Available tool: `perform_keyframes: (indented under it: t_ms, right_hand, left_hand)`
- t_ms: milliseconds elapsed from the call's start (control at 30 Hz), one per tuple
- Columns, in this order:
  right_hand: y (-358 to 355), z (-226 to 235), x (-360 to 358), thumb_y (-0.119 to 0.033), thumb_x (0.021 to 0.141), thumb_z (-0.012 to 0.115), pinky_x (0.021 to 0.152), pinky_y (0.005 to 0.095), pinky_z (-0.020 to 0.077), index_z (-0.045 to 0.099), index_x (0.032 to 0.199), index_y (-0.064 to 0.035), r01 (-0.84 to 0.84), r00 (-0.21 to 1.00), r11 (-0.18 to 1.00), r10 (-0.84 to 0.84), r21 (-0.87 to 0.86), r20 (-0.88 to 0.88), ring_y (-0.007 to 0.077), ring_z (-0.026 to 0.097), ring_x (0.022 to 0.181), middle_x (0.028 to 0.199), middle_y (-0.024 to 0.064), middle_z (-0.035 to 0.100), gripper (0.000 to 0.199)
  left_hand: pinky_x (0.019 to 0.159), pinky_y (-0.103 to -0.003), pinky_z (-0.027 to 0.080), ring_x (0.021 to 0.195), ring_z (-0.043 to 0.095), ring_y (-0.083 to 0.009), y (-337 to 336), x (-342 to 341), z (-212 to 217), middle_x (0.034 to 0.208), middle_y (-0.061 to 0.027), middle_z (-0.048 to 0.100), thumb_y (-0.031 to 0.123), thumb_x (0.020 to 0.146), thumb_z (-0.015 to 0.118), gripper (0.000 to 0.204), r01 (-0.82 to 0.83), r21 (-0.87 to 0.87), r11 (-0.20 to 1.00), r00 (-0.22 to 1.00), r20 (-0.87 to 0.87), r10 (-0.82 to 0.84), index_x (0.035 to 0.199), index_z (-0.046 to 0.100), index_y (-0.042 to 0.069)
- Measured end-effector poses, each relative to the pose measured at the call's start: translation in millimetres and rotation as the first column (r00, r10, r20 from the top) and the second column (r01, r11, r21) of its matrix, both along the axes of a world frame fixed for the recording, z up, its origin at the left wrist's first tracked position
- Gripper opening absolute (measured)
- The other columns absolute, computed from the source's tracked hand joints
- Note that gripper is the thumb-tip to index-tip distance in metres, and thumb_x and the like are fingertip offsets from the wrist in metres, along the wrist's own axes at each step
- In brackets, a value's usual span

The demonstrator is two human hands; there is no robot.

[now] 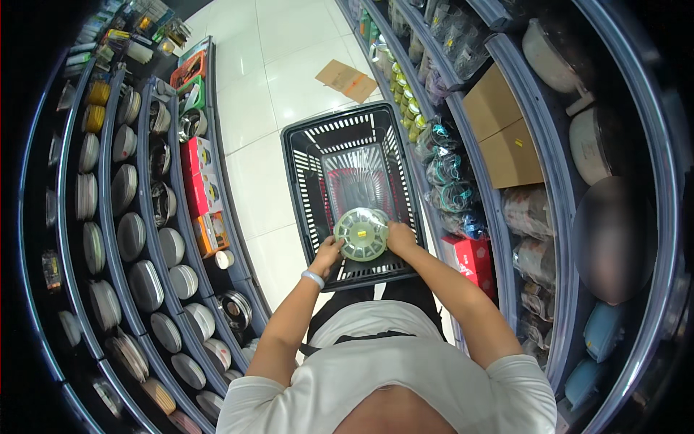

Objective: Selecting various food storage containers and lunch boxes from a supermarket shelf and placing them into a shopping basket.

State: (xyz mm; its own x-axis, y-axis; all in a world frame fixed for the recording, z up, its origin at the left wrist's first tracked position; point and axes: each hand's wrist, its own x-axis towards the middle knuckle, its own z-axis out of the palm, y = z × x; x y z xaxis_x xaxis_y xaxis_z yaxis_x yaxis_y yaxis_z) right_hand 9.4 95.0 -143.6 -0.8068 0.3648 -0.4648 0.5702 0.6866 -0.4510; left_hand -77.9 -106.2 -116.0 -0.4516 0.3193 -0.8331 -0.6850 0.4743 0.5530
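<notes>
I hold a round pale-green container with a clear lid point(361, 233) between both hands, just over the near rim of a black slatted shopping cart basket point(303, 181). My left hand point(327, 254), a white band on its wrist, grips the container's left side. My right hand point(400, 237) grips its right side. A red mesh liner or basket point(358, 181) shows in the cart's bottom.
I stand in a narrow shop aisle with a white tiled floor point(253, 94). Shelves of plates, bowls and red boxes point(196, 181) line the left. Packaged wares, cardboard boxes point(506, 134) and pots line the right. A flat piece of cardboard point(347, 79) lies on the floor ahead.
</notes>
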Motion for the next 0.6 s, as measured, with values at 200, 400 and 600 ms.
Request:
perform_keyframes:
  t_ms: [200,400,600]
  right_hand:
    - [9,97,9,-0.017,0.063,0.068,0.074,0.0354,0.0469,0.059,0.101,-0.0024,0.039,0.975,0.963,-0.095,-0.267,-0.203,0.0302,0.061,0.083,0.089,0.0191,0.062,0.042]
    - [7,168,68,-0.008,0.062,0.071,0.075,0.0273,0.0449,0.06,0.098,-0.0011,0.198,0.8,0.757,-0.492,-0.622,-0.344,0.0127,0.057,0.081,0.087,0.0056,0.064,0.038]
    - [-3,207,151,-0.015,0.065,0.073,0.08,0.0311,0.0443,0.055,0.109,-0.0002,0.329,0.528,0.816,-0.576,-0.476,-0.624,0.0213,0.056,0.09,0.1,0.0145,0.057,0.05]
  left_hand:
    - [0.088,-0.025,0.036,0.103,0.048,-0.013,-12,-25,81,0.113,-0.0046,0.053,0.023,0.089,0.046,0.041,-0.068,0.35,0.934,0.988,-0.11,0.113,0.125,0.041,0.003]
    - [0.095,-0.027,0.031,0.114,0.041,-0.0162,22,-14,152,0.125,-0.008,0.044,0.019,0.089,0.047,0.046,0.183,0.495,0.85,0.958,-0.285,-0.041,0.129,0.034,0.0]
    - [0.1,-0.03,0.026,0.122,0.034,-0.0207,52,31,207,0.133,-0.0144,0.035,0.006,0.088,0.045,0.047,0.421,0.642,0.641,0.89,-0.428,-0.155,0.131,0.028,-0.005]
